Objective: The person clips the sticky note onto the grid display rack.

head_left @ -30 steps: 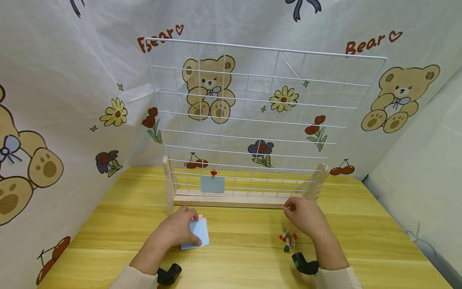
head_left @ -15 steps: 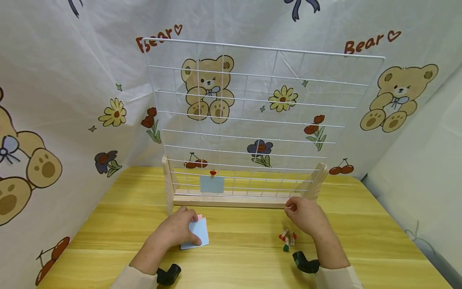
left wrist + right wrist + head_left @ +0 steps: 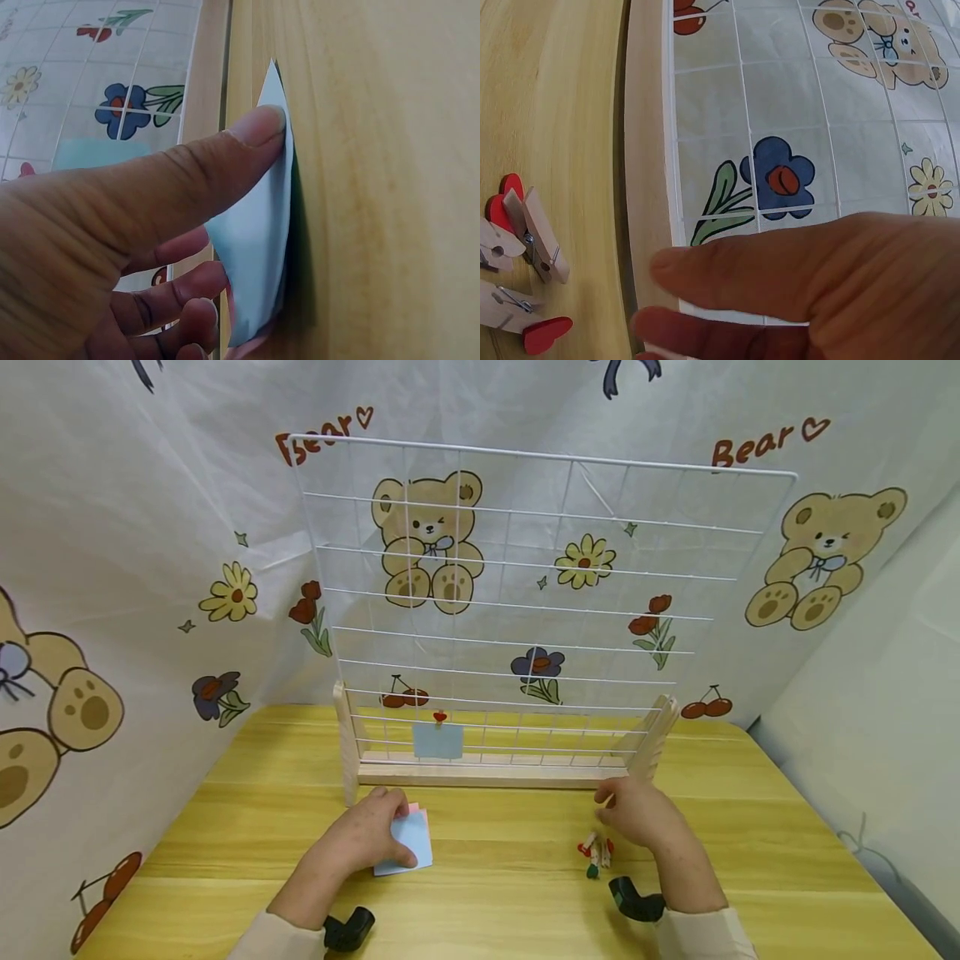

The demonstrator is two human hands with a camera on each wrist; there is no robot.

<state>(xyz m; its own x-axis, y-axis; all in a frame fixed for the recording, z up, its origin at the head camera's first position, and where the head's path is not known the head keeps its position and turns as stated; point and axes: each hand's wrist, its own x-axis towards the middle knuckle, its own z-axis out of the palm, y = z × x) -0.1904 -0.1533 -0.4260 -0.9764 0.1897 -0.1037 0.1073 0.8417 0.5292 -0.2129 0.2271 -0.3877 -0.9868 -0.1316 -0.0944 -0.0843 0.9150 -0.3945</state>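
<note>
My left hand (image 3: 372, 832) grips a small stack of paper cards (image 3: 413, 840), light blue on top with pink showing at the far edge. In the left wrist view, the thumb lies along the blue card (image 3: 259, 217) and the fingers are at its other edge. My right hand (image 3: 636, 811) hovers over the table with thumb and fingers apart, holding nothing. Just nearer the person lies a small heap of wooden clothespins (image 3: 597, 853) with red hearts and a green ornament. In the right wrist view, several clothespins (image 3: 544, 236) appear left of the hand.
A white wire grid (image 3: 510, 610) stands upright in a wooden base (image 3: 487, 775) behind both hands. One blue card (image 3: 438, 741) hangs low on it from a red heart clip (image 3: 440, 717). A bear-print cloth (image 3: 150, 510) hangs behind. Black wrist mounts (image 3: 637, 900) sit at the wrists.
My right hand has come slightly toward the clothespins, and its thumb and fingers have spread apart. The left hand stays on the cards. The head view has shifted a little.
</note>
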